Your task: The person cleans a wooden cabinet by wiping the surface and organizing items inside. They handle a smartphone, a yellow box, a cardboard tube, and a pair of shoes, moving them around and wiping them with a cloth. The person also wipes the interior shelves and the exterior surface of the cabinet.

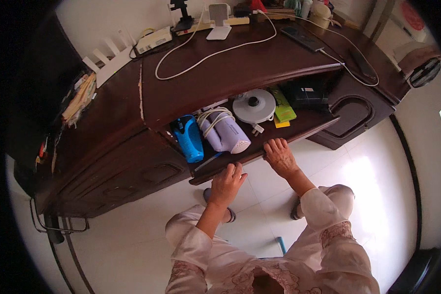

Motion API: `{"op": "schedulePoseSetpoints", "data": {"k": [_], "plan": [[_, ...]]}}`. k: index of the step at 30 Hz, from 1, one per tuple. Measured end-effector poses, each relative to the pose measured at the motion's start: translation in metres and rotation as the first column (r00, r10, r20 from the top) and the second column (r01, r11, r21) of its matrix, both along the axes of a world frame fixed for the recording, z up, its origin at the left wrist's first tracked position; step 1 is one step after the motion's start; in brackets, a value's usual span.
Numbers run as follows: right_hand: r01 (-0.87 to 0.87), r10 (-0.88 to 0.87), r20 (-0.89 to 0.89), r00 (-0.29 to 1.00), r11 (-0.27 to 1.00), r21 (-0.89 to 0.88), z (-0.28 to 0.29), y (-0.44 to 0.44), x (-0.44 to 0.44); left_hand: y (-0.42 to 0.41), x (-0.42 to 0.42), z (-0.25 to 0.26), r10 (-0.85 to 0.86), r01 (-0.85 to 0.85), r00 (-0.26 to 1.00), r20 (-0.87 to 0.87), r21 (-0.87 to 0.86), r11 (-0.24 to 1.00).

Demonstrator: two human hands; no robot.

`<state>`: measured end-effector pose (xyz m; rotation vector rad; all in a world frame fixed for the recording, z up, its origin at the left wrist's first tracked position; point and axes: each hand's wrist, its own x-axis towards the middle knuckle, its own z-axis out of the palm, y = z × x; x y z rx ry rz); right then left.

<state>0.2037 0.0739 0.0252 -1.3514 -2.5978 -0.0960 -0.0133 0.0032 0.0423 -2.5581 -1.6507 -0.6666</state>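
Observation:
Both my hands are at the front edge of a pulled-out dark wooden drawer (312, 128). The fingers of my left hand (226, 185) curl over the edge near its left end. Farther right, my right hand (280, 157) has its fingers hooked over the same edge. Inside the drawer lie a blue plastic case (191, 141), a lilac hair dryer (229, 134) with its white cord wound round it, and a round grey kettle base (249, 106) with a plug (256, 129). A green box (284, 106) and a black case (305, 92) lie at the right.
Above the drawer, the desk top (220, 68) holds a white router (114, 68), a phone (301, 38) on a white cable, a white stand (219, 32) and a power strip (239, 21). Cabinet doors flank the drawer. My knees and slippers are below, with a blue tube (281, 244) between the legs.

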Motion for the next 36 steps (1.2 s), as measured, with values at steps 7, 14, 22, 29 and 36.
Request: {"op": "schedulePoseSetpoints", "data": {"k": [7, 14, 22, 29, 36], "plan": [[-0.009, -0.006, 0.146, 0.989, 0.995, 0.101, -0.004, -0.002, -0.002, -0.011, -0.024, 0.011, 0.222, -0.255, 0.911, -0.349, -0.051, 0.966], [-0.056, 0.040, 0.208, 0.977, 0.996, 0.076, 0.002, -0.011, 0.005, -0.007, -0.012, 0.019, 0.275, -0.351, 0.855, -0.440, -0.101, 0.931], [-0.116, 0.088, 0.189, 0.978, 0.983, 0.139, -0.012, -0.048, 0.029, -0.048, -0.002, 0.000, 0.258, -0.336, 0.897, -0.358, -0.178, 0.925], [-0.121, 0.077, 0.230, 0.970, 0.975, 0.186, -0.038, -0.074, 0.045, -0.073, 0.013, -0.018, 0.248, -0.310, 0.924, -0.292, -0.187, 0.932], [-0.126, 0.088, 0.177, 0.980, 0.968, 0.216, -0.053, -0.083, 0.045, -0.084, 0.012, -0.035, 0.271, -0.326, 0.917, -0.293, -0.157, 0.932]]}}
